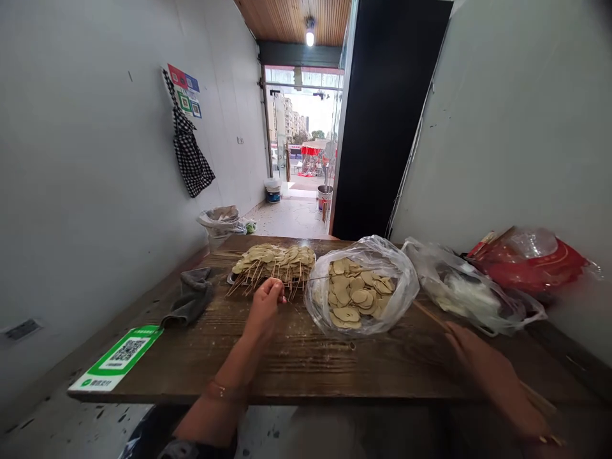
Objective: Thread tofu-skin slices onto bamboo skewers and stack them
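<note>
My left hand [269,298] is closed in a pinch on a thin wooden skewer [313,278], whose free end points right to the edge of a clear plastic bag. Inside that open plastic bag [313,306] lie many thin, pale round slices [361,296]. Just beyond my left hand, a tray holds a heap of skewered slices [277,256], with their sticks pointing toward me. On the right, my right hand [478,354] is blurred over some thin wooden sticks [538,400]. Its fingers are too smeared to show whether they grip one.
A dark cloth [189,296] and a green QR-code sign [119,357] lie on the left of the wooden table [306,363]. To the right are another plastic bag [468,293] and a red bag [540,261]. A bagged bin [220,220] stands past the far left corner.
</note>
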{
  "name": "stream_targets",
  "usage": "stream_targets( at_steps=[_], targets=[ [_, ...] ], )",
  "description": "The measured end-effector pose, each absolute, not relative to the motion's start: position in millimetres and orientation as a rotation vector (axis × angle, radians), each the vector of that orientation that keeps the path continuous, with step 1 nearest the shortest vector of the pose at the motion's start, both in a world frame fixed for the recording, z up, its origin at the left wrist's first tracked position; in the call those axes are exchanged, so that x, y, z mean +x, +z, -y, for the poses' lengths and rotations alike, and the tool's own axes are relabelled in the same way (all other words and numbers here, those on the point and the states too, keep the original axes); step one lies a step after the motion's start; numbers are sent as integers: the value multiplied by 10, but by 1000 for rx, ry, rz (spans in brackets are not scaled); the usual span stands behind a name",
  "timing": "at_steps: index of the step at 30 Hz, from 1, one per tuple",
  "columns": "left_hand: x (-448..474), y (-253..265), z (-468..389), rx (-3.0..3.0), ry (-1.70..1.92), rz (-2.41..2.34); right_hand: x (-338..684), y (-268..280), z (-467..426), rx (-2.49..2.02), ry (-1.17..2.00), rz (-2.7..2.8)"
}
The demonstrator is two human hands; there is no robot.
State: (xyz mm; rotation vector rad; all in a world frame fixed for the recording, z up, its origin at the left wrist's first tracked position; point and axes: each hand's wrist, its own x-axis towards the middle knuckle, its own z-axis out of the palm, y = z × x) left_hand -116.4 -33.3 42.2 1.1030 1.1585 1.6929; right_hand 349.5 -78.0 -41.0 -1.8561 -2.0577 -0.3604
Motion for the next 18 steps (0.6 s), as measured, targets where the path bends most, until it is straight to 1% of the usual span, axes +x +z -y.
stream_targets(
  at_steps=[3,6,9,12,18],
  targets=[
    [-1246,414,368,1048,1712,-1134,3732,-502,651,-2045,-320,2043],
    [-1196,422,399,1027,1695,-1114,3813,-598,522,-2183,-389,2008],
    [-1106,454,408,1059,1658,-1112,3794,-679,416,-2212,-449,1997],
    [-1058,471,406,1081,1631,-1110,3779,-741,367,-2112,-446,2016],
    [-1137,397,420,1050,1606,-1126,4010,-846,498,-1696,-299,2073]
  ],
)
